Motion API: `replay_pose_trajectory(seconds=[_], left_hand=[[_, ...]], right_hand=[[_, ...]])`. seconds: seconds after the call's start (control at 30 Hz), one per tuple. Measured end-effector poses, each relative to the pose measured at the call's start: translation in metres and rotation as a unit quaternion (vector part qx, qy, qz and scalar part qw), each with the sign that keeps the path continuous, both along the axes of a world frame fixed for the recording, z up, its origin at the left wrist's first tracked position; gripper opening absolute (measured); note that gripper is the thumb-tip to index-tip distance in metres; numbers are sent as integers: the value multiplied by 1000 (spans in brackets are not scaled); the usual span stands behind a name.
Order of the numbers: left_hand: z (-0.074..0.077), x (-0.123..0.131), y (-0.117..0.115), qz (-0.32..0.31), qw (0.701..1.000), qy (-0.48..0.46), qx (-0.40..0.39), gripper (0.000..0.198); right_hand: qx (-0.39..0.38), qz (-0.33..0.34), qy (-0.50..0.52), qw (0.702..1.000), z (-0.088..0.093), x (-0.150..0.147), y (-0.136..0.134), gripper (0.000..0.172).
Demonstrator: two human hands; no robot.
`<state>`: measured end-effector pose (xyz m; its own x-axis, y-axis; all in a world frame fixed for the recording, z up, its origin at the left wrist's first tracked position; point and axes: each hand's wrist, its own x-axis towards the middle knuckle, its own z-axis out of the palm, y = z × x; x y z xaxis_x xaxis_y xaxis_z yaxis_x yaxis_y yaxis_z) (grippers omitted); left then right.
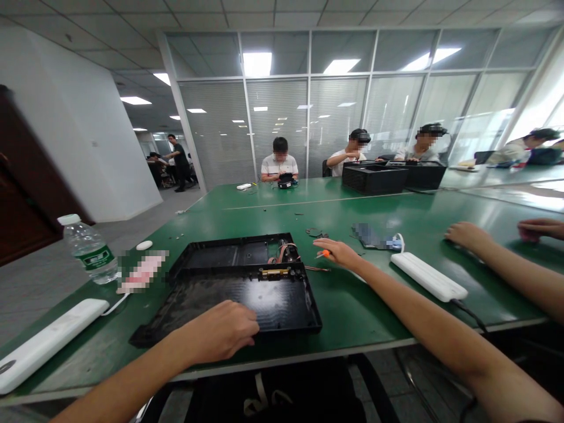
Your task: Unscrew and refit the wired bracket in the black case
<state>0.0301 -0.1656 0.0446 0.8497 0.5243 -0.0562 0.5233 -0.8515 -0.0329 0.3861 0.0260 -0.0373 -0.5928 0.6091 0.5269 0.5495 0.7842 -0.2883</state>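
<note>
Closest to me is the left forearm (136,373), leading up to my left grip (233,329) at the near edge of the black case (251,294). Its fingers are curled in; I can't tell from here whether there's anything inside them. The right grip (337,252), over on the case's right, is closed around an orange tool (326,253), thin tip toward the case, index finger stretched out past it.

The case lies spread in two halves on the bench (211,214), just beside its front edge, and that's my first worry: a careless pull toward me could leave it overhanging and tipping. Second, the loose wires (318,268), trailing over its right side, near my tool. A sideways drag could snag them and strain whatever they're joined to. The brass bar (275,272) sits nearby, so a slipping tip could scratch or knock it.

Beyond that, small dark parts (314,232) lie on the green surface just past my fingertips; one sweep of the wrist could scatter them. My right forearm runs beside the white power strip (427,276), whose cord could catch an elbow. Over left, the water bottle (94,258) stands near the side edge; a bump there could send it over.
</note>
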Motion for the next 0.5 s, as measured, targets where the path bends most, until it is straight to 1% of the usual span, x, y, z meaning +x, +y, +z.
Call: replay_pose_trajectory(seconds=[0.1, 0.2, 0.27, 0.3, 0.33, 0.4, 0.47, 0.5], left_hand=[[-9, 0, 0, 4, 1000, 2, -3, 17], [-17, -1, 3, 18, 1000, -4, -9, 14], [-19, -4, 10, 33, 999, -2, -24, 15], [-19, -5, 16, 43, 999, 1, -32, 19], [-18, -6, 24, 55, 998, 0, -33, 26], [-17, -9, 47, 88, 996, -11, -2, 48], [-19, -14, 77, 131, 989, -27, 67, 69], [-21, -17, 93, 155, 983, -26, 99, 75]], right_hand=[[-22, 14, 37, 999, -1, -17, -7, 39], [-64, 44, 45, 996, -3, -40, -14, 39], [-80, 57, 45, 994, -4, -52, -17, 37], [-82, 60, 44, 994, -5, -55, -17, 36], [-82, 62, 42, 994, -5, -58, -18, 35], [-76, 62, 35, 995, -6, -59, -19, 34], [-61, 59, 28, 996, -6, -58, -20, 34], [-52, 58, 23, 997, -6, -58, -21, 34]])
